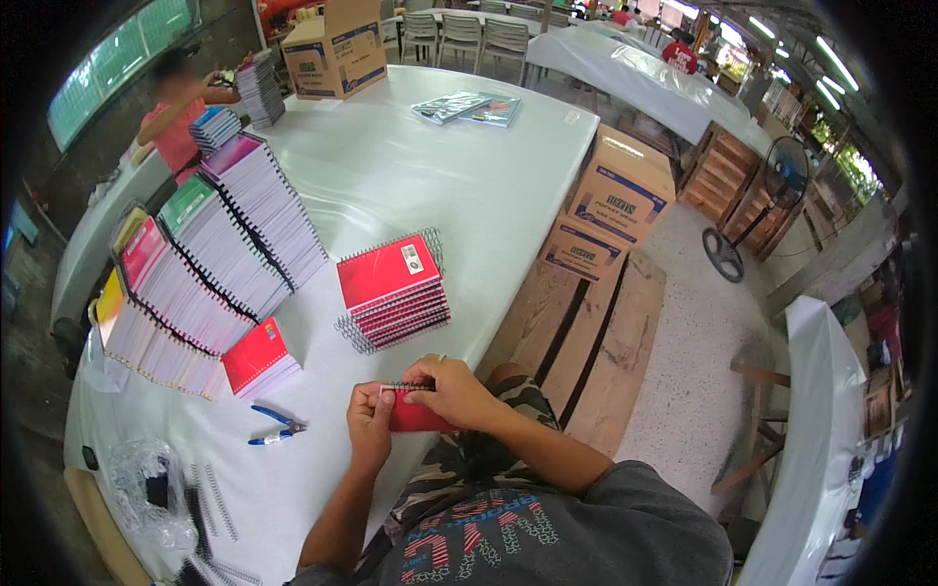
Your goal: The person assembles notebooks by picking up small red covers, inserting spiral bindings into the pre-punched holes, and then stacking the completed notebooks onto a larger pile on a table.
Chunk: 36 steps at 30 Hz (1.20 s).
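Note:
At the table's near edge I hold a small red notebook [418, 418], with a spiral wire along its top edge. My left hand [368, 420] grips its left side, thumb on the cover. My right hand [451, 393] is closed at the upper right, its fingers on the wire edge. Just beyond stands a stack of red spiral notebooks [389, 273], their coils showing at alternating sides. Left of my hands lie blue-handled pliers [277, 427], and behind them a short pile of red-covered pads [256, 355] without visible wire.
Tall stacks of punched pads [220, 244] line the table's left side. Loose wire coils [217, 500] and a clear plastic bag [151, 493] lie near left. Cartons [611, 190] stand on a wooden bench [547, 337] at right. A person [176, 122] works at far left.

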### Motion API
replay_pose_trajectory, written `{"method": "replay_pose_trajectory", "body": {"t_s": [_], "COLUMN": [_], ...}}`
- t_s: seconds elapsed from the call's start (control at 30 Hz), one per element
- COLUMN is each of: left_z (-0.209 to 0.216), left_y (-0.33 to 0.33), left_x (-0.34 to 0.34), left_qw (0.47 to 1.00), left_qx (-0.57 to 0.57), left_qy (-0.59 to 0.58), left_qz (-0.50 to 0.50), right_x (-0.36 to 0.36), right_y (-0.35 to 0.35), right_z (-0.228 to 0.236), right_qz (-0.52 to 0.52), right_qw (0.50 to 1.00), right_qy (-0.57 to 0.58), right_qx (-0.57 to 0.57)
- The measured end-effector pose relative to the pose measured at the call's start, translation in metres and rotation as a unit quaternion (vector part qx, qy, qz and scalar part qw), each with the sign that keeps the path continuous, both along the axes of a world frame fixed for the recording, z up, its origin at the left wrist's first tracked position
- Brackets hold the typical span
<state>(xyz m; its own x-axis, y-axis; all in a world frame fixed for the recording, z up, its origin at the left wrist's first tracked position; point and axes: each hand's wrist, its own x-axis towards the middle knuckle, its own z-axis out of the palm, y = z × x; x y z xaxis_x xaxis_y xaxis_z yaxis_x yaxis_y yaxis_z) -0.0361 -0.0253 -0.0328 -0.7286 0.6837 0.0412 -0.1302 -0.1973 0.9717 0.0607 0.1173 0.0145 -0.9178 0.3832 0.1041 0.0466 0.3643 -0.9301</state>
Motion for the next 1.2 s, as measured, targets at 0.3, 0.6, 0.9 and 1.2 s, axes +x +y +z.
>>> {"method": "replay_pose_trajectory", "body": {"t_s": [0.3, 0.6, 0.9, 1.2], "left_z": [-0.013, -0.008, -0.012, -0.008], "left_y": [-0.015, -0.013, -0.008, -0.005], "left_x": [-0.017, -0.017, -0.015, -0.013], "left_qw": [0.998, 0.995, 0.989, 0.989], "left_qx": [-0.027, -0.075, 0.037, 0.026], "left_qy": [-0.059, -0.067, -0.123, -0.126], "left_qz": [0.001, -0.028, -0.069, -0.067], "right_x": [-0.012, -0.012, -0.009, -0.007], "right_y": [-0.009, -0.009, -0.006, -0.010], "right_z": [-0.003, -0.003, -0.011, -0.008], "right_qz": [0.028, 0.100, 0.037, 0.028], "right_qw": [0.997, 0.962, 0.992, 0.996], "right_qy": [0.014, -0.137, -0.107, -0.064], "right_qx": [-0.070, 0.213, 0.063, 0.058]}}
